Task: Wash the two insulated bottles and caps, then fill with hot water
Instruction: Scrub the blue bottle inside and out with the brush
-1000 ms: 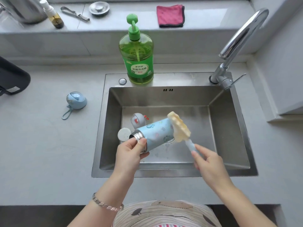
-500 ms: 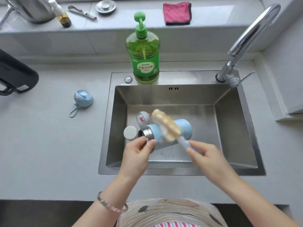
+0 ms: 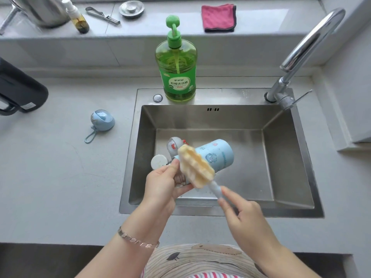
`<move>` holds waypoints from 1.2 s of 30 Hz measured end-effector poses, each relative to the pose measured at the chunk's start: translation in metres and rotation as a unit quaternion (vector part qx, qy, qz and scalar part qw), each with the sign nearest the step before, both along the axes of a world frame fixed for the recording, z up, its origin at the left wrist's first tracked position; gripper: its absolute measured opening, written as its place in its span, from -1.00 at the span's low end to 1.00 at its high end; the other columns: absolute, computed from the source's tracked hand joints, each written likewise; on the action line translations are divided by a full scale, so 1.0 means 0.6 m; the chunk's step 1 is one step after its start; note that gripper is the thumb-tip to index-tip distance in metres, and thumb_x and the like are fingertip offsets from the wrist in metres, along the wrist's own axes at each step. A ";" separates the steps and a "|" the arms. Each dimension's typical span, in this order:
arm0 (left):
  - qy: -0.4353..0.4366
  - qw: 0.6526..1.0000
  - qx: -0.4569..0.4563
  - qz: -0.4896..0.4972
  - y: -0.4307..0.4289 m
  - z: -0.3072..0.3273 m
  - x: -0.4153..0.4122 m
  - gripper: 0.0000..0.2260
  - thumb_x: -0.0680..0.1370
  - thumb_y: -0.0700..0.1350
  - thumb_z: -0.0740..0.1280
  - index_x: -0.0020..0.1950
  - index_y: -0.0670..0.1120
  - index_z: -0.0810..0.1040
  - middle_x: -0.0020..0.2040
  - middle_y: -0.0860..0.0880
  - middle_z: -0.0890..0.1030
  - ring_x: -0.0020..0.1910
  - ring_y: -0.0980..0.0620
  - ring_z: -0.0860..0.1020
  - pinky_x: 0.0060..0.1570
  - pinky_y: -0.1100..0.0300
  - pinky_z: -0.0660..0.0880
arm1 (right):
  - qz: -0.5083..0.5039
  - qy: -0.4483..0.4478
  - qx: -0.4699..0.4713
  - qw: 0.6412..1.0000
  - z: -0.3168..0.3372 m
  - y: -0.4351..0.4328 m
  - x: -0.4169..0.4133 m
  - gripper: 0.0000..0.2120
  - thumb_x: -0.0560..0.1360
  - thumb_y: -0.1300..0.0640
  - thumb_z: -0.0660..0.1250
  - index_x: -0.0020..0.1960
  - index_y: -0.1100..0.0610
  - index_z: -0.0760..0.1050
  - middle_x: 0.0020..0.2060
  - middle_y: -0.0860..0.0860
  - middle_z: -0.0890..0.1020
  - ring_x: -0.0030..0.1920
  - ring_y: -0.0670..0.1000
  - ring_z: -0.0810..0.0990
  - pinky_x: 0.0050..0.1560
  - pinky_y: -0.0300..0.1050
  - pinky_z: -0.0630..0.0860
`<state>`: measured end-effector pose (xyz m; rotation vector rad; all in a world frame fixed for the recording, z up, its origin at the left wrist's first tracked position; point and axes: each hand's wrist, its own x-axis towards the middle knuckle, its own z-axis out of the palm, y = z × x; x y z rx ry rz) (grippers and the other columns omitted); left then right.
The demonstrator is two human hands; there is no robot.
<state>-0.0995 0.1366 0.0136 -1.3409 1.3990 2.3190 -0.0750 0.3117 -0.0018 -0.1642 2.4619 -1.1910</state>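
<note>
My left hand [image 3: 163, 184] grips the steel neck of a light blue insulated bottle [image 3: 215, 156], held on its side over the sink [image 3: 285, 157] with its base pointing back right. My right hand [image 3: 240, 212] holds the pale blue handle of a yellow sponge brush [image 3: 195, 167], whose head lies across the bottle near its mouth. Behind the bottle, on the sink floor, lie a grey cap with a red part [image 3: 174, 144] and a white round cap [image 3: 159, 161]. A blue cap with a loop strap [image 3: 102, 120] sits on the counter left of the sink.
A green dish soap pump bottle [image 3: 176, 71] stands on the sink's back rim. The chrome faucet [image 3: 301, 51] arches at the back right. A black appliance [image 3: 19, 91] sits at the far left. On the back ledge are a pink cloth [image 3: 218, 18], a small spray bottle [image 3: 77, 18] and a metal strainer [image 3: 131, 9].
The sponge brush slid from the bottle's base end down along its side toward the mouth. The bottle stayed in my left hand over the sink.
</note>
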 end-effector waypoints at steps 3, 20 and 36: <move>-0.021 0.998 0.043 0.030 0.001 0.007 -0.005 -0.81 0.59 -0.20 0.23 -0.12 -0.31 0.51 -0.32 -0.18 0.63 -0.27 -0.12 0.63 -0.35 -0.09 0.61 | -0.082 0.000 0.013 0.997 -0.016 0.021 -0.028 -0.76 0.54 0.19 0.26 0.18 0.14 0.55 -0.53 -0.06 0.49 -0.45 -0.02 0.40 -0.37 -0.16 0.26; -0.069 0.996 0.053 0.030 -0.012 0.013 -0.007 -0.81 0.57 -0.16 0.27 0.04 -0.30 0.48 -0.12 -0.22 0.58 -0.21 -0.14 0.60 -0.33 -0.13 0.59 | -0.087 0.026 0.045 0.995 -0.028 0.029 -0.044 -0.73 0.54 0.21 0.26 0.23 0.14 0.53 -0.61 -0.08 0.34 -0.52 -0.09 0.32 -0.40 -0.16 0.16; -0.067 0.985 -0.008 -0.159 -0.046 0.020 -0.003 -0.75 0.57 -0.12 0.27 0.00 -0.34 0.53 -0.21 -0.20 0.63 -0.29 -0.10 0.63 -0.33 -0.03 0.62 | -0.125 -0.219 -0.176 0.952 -0.017 0.065 -0.110 -0.52 0.30 0.20 0.54 0.10 -0.13 0.47 -0.09 -0.13 0.63 -0.59 -0.16 0.25 -0.58 -0.33 0.20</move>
